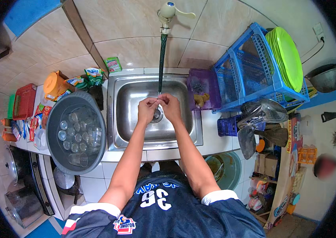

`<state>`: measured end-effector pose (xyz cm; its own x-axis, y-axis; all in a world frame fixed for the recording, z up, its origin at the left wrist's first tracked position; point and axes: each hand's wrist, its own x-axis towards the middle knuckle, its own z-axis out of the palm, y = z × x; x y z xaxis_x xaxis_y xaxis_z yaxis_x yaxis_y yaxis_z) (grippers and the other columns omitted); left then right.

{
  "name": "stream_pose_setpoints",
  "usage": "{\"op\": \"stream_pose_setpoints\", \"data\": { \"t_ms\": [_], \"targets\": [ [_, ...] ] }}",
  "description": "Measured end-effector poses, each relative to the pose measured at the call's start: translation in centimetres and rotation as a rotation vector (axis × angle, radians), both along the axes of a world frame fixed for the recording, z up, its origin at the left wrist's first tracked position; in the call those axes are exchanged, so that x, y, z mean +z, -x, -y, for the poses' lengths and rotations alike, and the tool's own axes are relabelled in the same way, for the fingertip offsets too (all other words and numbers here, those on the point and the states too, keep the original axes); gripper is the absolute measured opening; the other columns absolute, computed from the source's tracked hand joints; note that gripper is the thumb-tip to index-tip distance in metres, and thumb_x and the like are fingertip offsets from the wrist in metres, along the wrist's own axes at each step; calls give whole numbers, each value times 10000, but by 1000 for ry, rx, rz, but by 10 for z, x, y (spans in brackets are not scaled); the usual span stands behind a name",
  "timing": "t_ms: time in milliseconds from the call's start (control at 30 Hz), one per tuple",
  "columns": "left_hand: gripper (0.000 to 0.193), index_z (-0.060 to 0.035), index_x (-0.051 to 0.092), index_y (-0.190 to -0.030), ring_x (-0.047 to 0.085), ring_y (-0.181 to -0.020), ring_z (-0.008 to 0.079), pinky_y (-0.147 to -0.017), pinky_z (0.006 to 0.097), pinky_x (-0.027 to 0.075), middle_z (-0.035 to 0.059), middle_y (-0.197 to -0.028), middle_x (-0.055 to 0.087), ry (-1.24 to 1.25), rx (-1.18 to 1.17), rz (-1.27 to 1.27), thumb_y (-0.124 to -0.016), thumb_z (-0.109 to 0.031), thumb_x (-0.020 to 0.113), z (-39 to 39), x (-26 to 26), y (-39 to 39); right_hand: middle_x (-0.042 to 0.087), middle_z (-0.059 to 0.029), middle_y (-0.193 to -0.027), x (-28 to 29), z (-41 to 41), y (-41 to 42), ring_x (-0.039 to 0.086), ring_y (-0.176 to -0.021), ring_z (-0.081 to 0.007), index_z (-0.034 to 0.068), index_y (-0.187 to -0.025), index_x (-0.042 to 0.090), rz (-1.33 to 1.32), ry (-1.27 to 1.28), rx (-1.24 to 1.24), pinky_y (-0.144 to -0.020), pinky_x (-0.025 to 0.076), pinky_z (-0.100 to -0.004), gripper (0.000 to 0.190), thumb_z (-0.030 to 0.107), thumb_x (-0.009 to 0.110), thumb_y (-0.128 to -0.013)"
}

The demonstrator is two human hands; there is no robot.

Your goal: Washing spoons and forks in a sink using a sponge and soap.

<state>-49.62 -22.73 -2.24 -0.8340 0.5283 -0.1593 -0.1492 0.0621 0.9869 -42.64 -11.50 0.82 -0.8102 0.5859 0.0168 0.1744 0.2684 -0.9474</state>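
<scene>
My left hand (147,110) and my right hand (170,107) meet fingertip to fingertip over the stainless steel sink (120,119), just at the lower end of a dark green hose (162,62). The hose hangs from a wall tap (167,13) with a lever. Whether the fingers pinch the hose end or some small thing cannot be told. The sink drain (157,114) shows partly behind the hands. To the left, a grey plastic basin (52,136) holds several drinking glasses (78,137).
A purple tray (190,89) with a yellowish sponge (201,99) overlaps the sink's right edge. Beyond it stands a blue plastic rack (239,86) with stacked green plates (286,59). Metal utensils (246,142) jut out at the right. Below the counter is a greenish tub (234,166).
</scene>
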Motion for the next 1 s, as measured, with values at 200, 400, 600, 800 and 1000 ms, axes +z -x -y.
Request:
{"op": "stream_pose_setpoints", "data": {
  "t_ms": [200,400,600,800,1000],
  "targets": [
    [67,25,723,-907,615,-706,103,-663,258,501,55,-814,707,179,82,-60,-891,-40,715,-7,-3,4,743,-109,-862,-8,1,7,696,-789,-152,-21,-984,707,17,14,-44,-747,541,-304,184,48,750,-819],
    [89,26,723,-852,594,-656,97,-631,264,489,49,-729,687,212,110,-86,-862,-60,744,-10,3,3,745,-114,-861,-6,2,7,704,-791,-159,-13,-982,711,60,14,-59,-753,542,-302,180,46,750,-817],
    [77,25,721,-843,593,-638,103,-608,262,481,45,-711,682,192,119,-64,-863,-47,735,-8,4,0,741,-97,-872,-6,4,3,689,-795,-148,-2,-994,708,80,7,-72,-755,540,-300,195,40,755,-810],
    [85,23,677,-981,656,-761,130,-702,276,598,66,-868,658,75,156,96,-899,21,654,17,-2,-6,714,-67,-915,-48,10,-30,659,-770,-141,9,-1018,705,47,25,-70,-760,538,-284,248,81,788,-796],
    [103,8,583,-916,650,-797,204,-795,416,630,95,-881,612,-351,318,464,-950,82,520,56,-2,-9,704,-99,-900,-64,33,-76,687,-820,-160,-19,-1047,677,224,139,2,-731,547,-299,250,141,741,-866]
  ]
}}
